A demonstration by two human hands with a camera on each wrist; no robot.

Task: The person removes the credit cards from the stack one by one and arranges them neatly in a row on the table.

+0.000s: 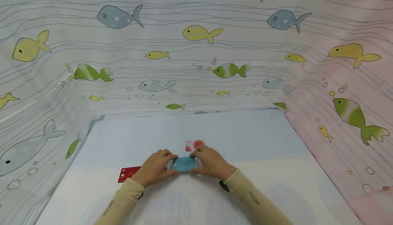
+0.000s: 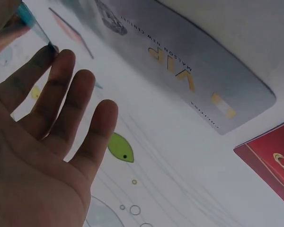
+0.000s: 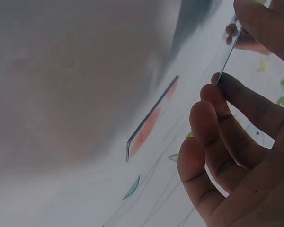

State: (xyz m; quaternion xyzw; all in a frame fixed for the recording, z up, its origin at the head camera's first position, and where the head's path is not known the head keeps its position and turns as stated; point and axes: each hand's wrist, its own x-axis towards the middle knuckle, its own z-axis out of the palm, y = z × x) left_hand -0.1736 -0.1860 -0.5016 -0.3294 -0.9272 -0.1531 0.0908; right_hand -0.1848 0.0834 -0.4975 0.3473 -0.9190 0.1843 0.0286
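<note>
A light blue card (image 1: 183,164) is held between both hands, just above the table. My left hand (image 1: 155,167) pinches its left end between thumb and fingertips. At the opposite end, my right hand (image 1: 212,163) grips it the same way. Seen edge-on in the right wrist view, the blue card (image 3: 228,54) is a thin line between thumb and index finger. Beside the left hand lies a grey card marked VIP (image 2: 180,61), mostly hidden by that hand in the head view. A white card with red circles (image 1: 191,145) lies beyond the right fingers.
A red card (image 1: 127,173) lies left of the left hand, partly covered by it. The table (image 1: 245,129) has a pale blue and white cover. A fish-patterned curtain (image 1: 190,54) rises behind it and along both sides.
</note>
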